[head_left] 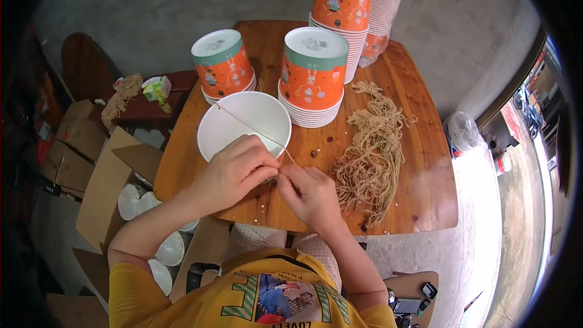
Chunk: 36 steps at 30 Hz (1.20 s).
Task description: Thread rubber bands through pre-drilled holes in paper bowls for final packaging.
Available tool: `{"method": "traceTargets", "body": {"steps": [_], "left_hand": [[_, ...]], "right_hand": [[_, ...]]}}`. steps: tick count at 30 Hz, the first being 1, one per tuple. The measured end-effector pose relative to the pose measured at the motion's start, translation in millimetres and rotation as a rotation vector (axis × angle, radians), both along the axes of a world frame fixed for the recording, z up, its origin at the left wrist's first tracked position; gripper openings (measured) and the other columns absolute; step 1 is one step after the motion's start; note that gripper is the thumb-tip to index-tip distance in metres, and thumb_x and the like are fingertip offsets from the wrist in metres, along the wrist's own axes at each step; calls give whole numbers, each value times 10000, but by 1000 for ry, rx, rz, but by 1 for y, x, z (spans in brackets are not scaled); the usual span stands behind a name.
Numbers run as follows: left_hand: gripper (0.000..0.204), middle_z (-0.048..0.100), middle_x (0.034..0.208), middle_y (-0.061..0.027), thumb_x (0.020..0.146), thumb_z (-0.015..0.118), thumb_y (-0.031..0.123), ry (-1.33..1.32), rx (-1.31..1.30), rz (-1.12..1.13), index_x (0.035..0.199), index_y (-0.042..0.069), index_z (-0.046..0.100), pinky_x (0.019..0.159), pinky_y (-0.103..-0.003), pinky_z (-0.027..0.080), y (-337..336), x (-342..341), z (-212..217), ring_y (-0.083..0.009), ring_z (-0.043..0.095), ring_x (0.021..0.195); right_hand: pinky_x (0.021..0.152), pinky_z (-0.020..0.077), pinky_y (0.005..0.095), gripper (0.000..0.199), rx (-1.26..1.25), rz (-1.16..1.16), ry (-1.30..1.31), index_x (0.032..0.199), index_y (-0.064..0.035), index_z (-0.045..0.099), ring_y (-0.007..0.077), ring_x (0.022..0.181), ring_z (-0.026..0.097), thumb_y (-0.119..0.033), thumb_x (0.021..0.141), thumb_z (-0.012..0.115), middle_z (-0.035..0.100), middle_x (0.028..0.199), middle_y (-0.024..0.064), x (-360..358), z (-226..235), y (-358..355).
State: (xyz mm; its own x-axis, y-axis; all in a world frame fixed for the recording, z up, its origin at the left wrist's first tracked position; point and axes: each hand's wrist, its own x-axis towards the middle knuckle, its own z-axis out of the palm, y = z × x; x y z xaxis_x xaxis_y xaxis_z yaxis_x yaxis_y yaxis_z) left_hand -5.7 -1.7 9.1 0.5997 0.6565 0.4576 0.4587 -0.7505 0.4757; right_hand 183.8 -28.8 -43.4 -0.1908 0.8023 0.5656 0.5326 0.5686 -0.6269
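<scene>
A white paper bucket (pixel 234 124) lies with its open mouth toward me on the wooden table, near the middle. A thin tan string (pixel 252 126) stretches across its mouth from the far-left rim to the near-right rim. My left hand (pixel 240 167) is closed over the near rim, thumb and fingers pinching the string. Beside it my right hand (pixel 311 194) is closed too, pinching a length of string that rises from its fingertips. The fingertips of both hands meet, and the spot between them is partly hidden.
Right of my hands lies a tangled heap of tan strings (pixel 373 152). Upside-down orange-and-green bucket stacks (pixel 313 79) (pixel 225 67) (pixel 343 12) stand farther back. Small white bits dot the table (pixel 419 197). At lower left, an open cardboard box (pixel 106 191) holds white buckets.
</scene>
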Motion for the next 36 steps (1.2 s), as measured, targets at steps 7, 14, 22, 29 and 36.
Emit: {"method": "traceTargets", "body": {"steps": [7, 14, 22, 29, 36], "left_hand": [[89, 565, 840, -88, 858, 673, 58, 2, -24, 96, 880, 25, 594, 676, -335, 481, 4, -4, -1, -249, 588, 755], [60, 530, 821, -102, 888, 601, 19, 7, -24, 95, 876, 21, 542, 671, -351, 471, 5, 3, 2, -268, 572, 743], [68, 531, 864, -104, 894, 602, 43, -85, -158, 83, 906, 14, 541, 704, -365, 466, 6, 7, 1, -275, 566, 811], [147, 515, 906, -110, 852, 664, 82, 136, 115, -2, 924, 24, 550, 743, -385, 470, 7, 4, 4, -292, 551, 872], [147, 520, 915, -117, 826, 669, 34, 133, 120, 20, 905, 14, 547, 743, -398, 459, 7, 8, -1, -311, 542, 864]], "right_hand": [[639, 525, 371, 80, -69, 59, 133, 903, -35, 639, 300, 709, 637, -63, 830, 657, 644, 801, 119, 12, -3, -1], [629, 521, 328, 93, -254, 97, 324, 960, -31, 651, 248, 667, 640, -90, 889, 660, 666, 841, 131, 7, 3, 0], [627, 512, 286, 103, -285, 88, 349, 965, -17, 643, 166, 667, 629, -74, 882, 664, 664, 814, 105, 8, -2, 0], [618, 499, 255, 86, -311, 92, 399, 956, -11, 638, 111, 662, 595, -55, 884, 652, 651, 792, 81, 10, -2, 1], [602, 487, 254, 111, -358, 162, 490, 977, -20, 633, 105, 652, 589, -78, 889, 670, 636, 745, 63, 4, -6, 5]]}}
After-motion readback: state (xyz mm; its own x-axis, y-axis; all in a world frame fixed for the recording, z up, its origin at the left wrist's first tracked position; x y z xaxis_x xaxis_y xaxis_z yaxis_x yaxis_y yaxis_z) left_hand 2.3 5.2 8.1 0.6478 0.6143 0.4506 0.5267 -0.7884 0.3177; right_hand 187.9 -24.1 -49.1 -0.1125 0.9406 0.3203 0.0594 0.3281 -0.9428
